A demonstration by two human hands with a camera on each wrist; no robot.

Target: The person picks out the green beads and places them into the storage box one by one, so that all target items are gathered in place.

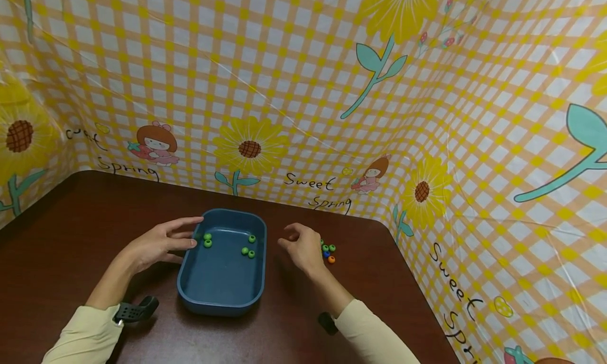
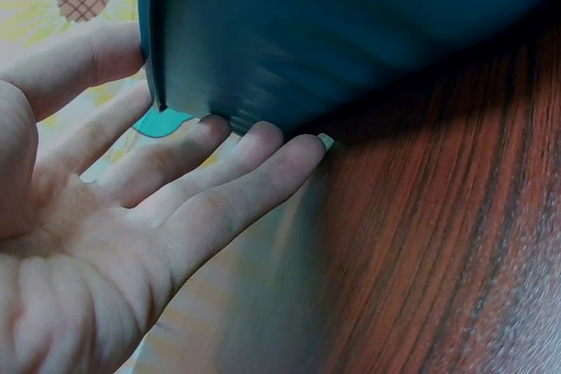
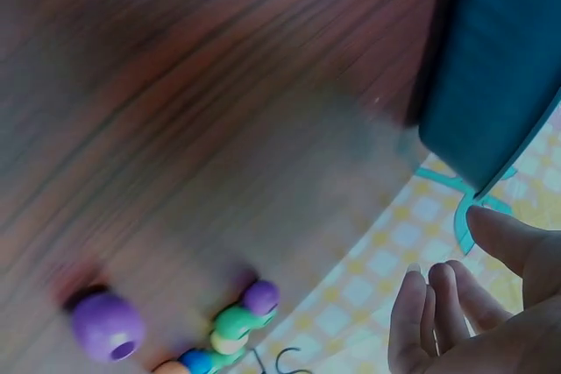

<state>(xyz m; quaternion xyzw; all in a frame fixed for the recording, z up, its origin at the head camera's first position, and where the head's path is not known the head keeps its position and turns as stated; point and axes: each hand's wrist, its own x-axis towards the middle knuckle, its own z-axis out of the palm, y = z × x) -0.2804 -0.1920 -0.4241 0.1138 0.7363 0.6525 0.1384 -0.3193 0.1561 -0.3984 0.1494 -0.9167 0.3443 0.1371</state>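
Touching the left wall of the blue container (image 1: pixel 220 279), left of centre in the head view, with the left hand (image 1: pixel 158 245); extended fingers, no clasp. Showing nothing held in the right hand (image 1: pixel 303 251), just right of the container; grip judged released, with loosely bent fingers and no bead visible between them in the right wrist view. Counted inside the container: five green beads (image 1: pixel 252 238), two by the left wall, three toward the right. Observed outside, on the desk (image 1: pixel 374 285) at the right hand's far side: loose green beads (image 1: pixel 332 248), a blue bead (image 1: pixel 326 254) and an orange bead (image 1: pixel 331 259). Noted also, low in the right wrist view: two purple beads (image 3: pixel 108 328), one set apart at lower left. Judged partly done only: five beads lodged inside, a mixed cluster left outside. Unable to confirm that cluster's total, being partly hidden in the head view.
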